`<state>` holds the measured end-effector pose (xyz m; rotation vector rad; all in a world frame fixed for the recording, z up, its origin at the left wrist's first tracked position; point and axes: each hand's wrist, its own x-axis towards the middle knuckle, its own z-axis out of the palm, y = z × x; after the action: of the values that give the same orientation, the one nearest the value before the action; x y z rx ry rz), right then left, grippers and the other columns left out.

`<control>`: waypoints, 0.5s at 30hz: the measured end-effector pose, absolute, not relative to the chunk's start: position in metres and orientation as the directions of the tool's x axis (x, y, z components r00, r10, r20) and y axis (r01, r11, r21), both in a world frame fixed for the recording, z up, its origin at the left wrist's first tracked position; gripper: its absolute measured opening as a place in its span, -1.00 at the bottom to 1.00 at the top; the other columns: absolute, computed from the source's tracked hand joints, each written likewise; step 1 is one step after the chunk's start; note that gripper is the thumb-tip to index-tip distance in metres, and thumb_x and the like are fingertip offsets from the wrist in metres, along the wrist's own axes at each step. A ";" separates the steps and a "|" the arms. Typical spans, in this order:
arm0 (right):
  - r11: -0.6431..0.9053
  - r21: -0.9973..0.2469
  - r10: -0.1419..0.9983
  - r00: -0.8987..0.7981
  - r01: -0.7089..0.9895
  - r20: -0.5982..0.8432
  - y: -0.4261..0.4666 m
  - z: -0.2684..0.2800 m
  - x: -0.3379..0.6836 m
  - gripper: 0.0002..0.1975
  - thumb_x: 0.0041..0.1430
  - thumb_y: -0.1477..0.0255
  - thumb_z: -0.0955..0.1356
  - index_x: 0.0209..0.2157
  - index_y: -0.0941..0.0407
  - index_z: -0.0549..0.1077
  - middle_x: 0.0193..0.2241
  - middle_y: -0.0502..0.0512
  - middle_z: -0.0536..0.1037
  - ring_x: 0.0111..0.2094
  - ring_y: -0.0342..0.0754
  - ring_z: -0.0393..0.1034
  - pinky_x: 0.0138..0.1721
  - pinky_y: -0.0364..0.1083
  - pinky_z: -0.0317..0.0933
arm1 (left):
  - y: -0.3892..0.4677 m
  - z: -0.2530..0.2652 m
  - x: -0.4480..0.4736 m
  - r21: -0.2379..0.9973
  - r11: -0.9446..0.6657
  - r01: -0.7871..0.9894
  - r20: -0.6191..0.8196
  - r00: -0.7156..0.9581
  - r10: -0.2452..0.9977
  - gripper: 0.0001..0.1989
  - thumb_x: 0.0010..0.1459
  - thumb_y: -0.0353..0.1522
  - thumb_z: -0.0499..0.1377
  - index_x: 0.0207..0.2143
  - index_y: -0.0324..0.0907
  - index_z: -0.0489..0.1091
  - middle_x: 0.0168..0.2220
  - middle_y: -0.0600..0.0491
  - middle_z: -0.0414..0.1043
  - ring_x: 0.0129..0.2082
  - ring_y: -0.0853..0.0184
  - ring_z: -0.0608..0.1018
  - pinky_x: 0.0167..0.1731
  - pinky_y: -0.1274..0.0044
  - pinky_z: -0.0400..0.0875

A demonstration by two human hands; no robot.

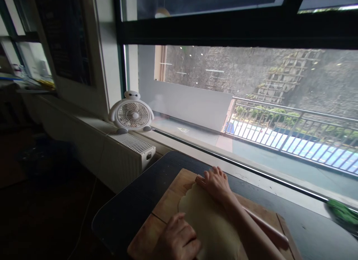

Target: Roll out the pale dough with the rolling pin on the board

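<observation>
A wide, thin sheet of pale dough (208, 219) with a wavy edge lies on a wooden board (149, 232). My left hand (179, 239) is at the near left edge of the dough, its fingers curled in; the dough meets them there, though the fingertips are partly hidden. At the far edge of the sheet rests my right hand (215, 182), palm down with fingers apart and slightly bent. Beyond my right forearm, a rolling pin (265, 226) lies on the right part of the board, partly covered by the arm.
The board sits on a dark table (125, 204) against a window sill (192, 150). A white cartoon-shaped fan (134, 114) stands by a radiator (125, 152) at the left. Something green (342, 213) lies near the sill at the right. A railing (288, 129) shows outside.
</observation>
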<state>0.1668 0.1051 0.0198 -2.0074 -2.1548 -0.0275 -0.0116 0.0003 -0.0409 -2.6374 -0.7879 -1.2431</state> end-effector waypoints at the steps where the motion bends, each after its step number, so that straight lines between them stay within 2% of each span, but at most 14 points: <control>1: 0.130 -0.143 0.977 -0.103 0.981 0.184 0.099 0.016 0.164 -0.42 0.20 0.06 -0.05 -0.07 0.08 0.34 0.11 0.19 0.18 0.19 0.11 -0.16 0.09 0.12 -0.18 | -0.001 -0.040 -0.013 0.108 -0.861 0.497 0.741 0.537 0.403 -0.77 0.12 -0.44 -0.05 -0.43 -0.11 0.38 -0.50 0.12 0.31 -0.43 0.40 0.35 -0.02 0.35 0.17; 3: 0.201 -0.151 0.948 -0.154 0.968 0.277 0.094 0.012 0.162 -0.46 0.25 0.16 -0.10 0.01 0.03 0.27 0.13 0.11 0.17 0.20 0.02 -0.19 0.12 0.08 -0.23 | -0.003 -0.034 -0.015 0.141 -0.877 0.459 0.737 0.543 0.403 -0.84 0.11 -0.34 0.01 -0.43 -0.11 0.38 -0.49 0.13 0.32 -0.42 0.40 0.37 0.00 0.34 0.15; 4: 0.188 -0.146 0.949 -0.141 0.971 0.282 0.097 0.012 0.165 -0.48 0.25 0.16 -0.08 0.00 0.03 0.27 0.12 0.11 0.17 0.19 0.02 -0.16 0.11 0.08 -0.21 | -0.004 -0.028 -0.016 0.179 -0.879 0.441 0.725 0.545 0.421 -0.84 0.09 -0.26 0.06 -0.41 -0.11 0.38 -0.48 0.13 0.33 -0.42 0.39 0.38 0.00 0.34 0.15; 6: 0.063 -0.119 0.963 -0.029 0.991 0.270 0.111 0.019 0.176 -0.53 0.25 0.19 -0.02 -0.08 0.09 0.32 0.07 0.19 0.21 0.11 0.06 0.01 0.03 0.09 -0.08 | -0.003 -0.011 -0.019 0.290 -0.840 0.459 0.667 0.532 0.521 -0.78 0.05 -0.17 0.10 -0.36 -0.12 0.38 -0.43 0.10 0.36 -0.37 0.35 0.40 -0.02 0.35 0.16; 8: -0.027 -0.112 0.951 0.060 0.993 0.304 0.127 0.029 0.190 -0.52 0.27 0.26 -0.05 -0.16 0.14 0.36 -0.09 0.25 0.33 -0.04 0.03 0.19 -0.08 0.03 0.03 | 0.005 0.009 -0.021 0.400 -0.725 0.560 0.569 0.469 0.676 -0.81 0.11 -0.24 0.06 -0.34 -0.13 0.38 -0.39 0.07 0.39 -0.32 0.34 0.43 -0.08 0.41 0.21; 10: -0.030 -0.121 0.941 0.069 0.992 0.331 0.129 0.037 0.201 -0.52 0.27 0.28 -0.05 -0.24 0.14 0.38 -0.25 0.20 0.39 -0.19 -0.04 0.26 -0.19 -0.04 0.08 | 0.022 0.023 -0.021 0.453 -0.574 0.682 0.477 0.358 0.802 -0.79 0.17 -0.33 -0.03 -0.35 -0.15 0.38 -0.37 0.03 0.41 -0.31 0.34 0.44 -0.20 0.50 0.26; 12: 0.098 -0.113 0.944 -0.056 0.989 0.325 0.112 0.037 0.210 -0.58 0.26 0.23 0.00 -0.29 0.08 0.38 -0.34 0.09 0.40 -0.30 -0.11 0.27 -0.29 -0.11 0.09 | 0.046 0.029 -0.016 0.451 -0.446 0.773 0.390 0.279 0.877 -0.77 0.16 -0.35 -0.04 -0.39 -0.17 0.39 -0.38 0.00 0.43 -0.34 0.34 0.47 -0.30 0.54 0.27; 14: 0.311 -0.087 0.919 -0.276 0.947 0.280 0.082 0.030 0.223 -0.65 0.24 0.18 0.06 -0.29 0.03 0.35 -0.36 0.01 0.39 -0.38 -0.15 0.26 -0.38 -0.15 0.07 | 0.070 0.027 -0.005 0.418 -0.363 0.833 0.295 0.253 0.921 -0.77 0.13 -0.35 -0.03 -0.42 -0.19 0.39 -0.40 -0.03 0.45 -0.35 0.30 0.49 -0.33 0.53 0.27; 15: 0.368 -0.081 0.905 -0.337 0.926 0.260 0.065 0.026 0.232 -0.68 0.22 0.17 0.09 -0.30 0.03 0.34 -0.37 0.00 0.39 -0.41 -0.15 0.25 -0.40 -0.14 0.07 | 0.080 0.026 0.002 0.402 -0.335 0.852 0.246 0.252 0.936 -0.76 0.11 -0.34 -0.03 -0.43 -0.20 0.40 -0.40 -0.05 0.46 -0.33 0.26 0.49 -0.33 0.51 0.27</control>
<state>0.2318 0.0650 0.0259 -1.6279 -2.3706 -0.1181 0.0025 0.0804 0.0261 -2.6272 -1.9021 -0.7484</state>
